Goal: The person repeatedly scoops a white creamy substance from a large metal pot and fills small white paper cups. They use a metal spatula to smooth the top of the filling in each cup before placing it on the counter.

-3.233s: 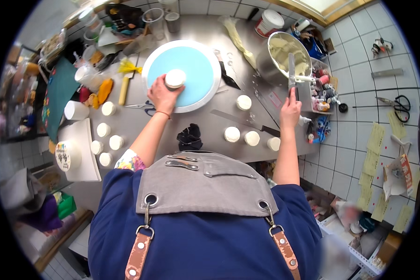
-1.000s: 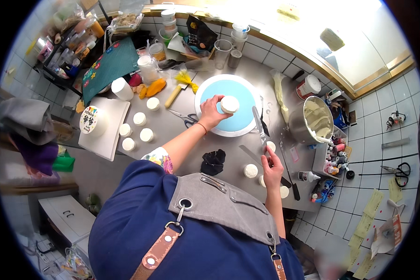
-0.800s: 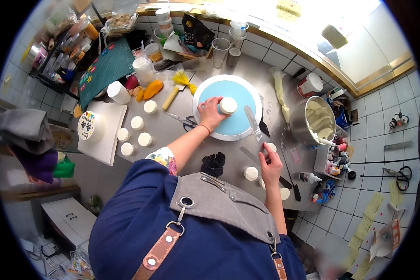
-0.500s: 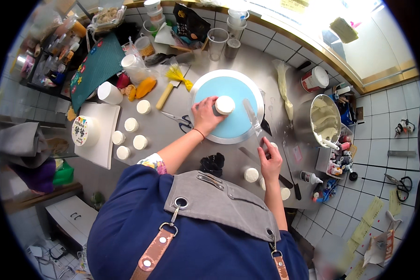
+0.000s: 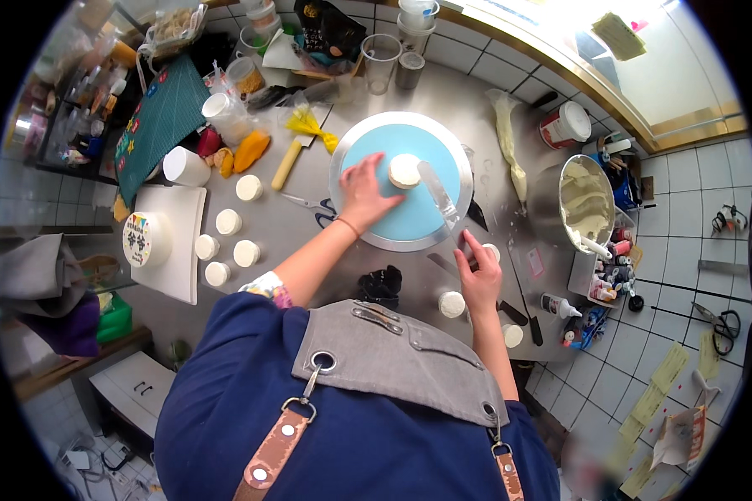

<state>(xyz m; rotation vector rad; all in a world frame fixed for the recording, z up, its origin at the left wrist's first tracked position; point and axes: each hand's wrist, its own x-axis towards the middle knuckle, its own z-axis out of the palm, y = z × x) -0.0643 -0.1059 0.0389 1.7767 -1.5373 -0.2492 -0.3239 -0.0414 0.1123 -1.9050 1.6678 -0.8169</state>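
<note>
A small round white-frosted cake (image 5: pixel 404 171) sits on the pale blue turntable (image 5: pixel 376 142) with its silver rim. To its left is my left hand (image 5: pixel 368 194), open, fingers and thumb spread and apart from the cake. My right hand (image 5: pixel 479 274) is closed on a palette knife (image 5: pixel 439 194). Its cream-smeared blade slants up to the cake's right side, and its handle is mostly hidden by my fingers. More small white cakes stand by my right wrist, one white cake (image 5: pixel 451 304) among them. Several others, like this small cake (image 5: pixel 246 253), stand on the left.
At the far left a decorated white cake (image 5: pixel 148 240) stands on a white board (image 5: pixel 184 200). Scissors (image 5: pixel 313 204) and a wooden-handled tool (image 5: pixel 287 165) lie left of the turntable. On the right are a piping bag (image 5: pixel 507 142), a metal bowl of cream (image 5: pixel 551 196) and a dark-handled knife (image 5: pixel 535 331).
My left hand has let go of the small cake and drawn back left, with fingers spread. The palette knife blade has moved closer to the cake. The whole view has shifted slightly.
</note>
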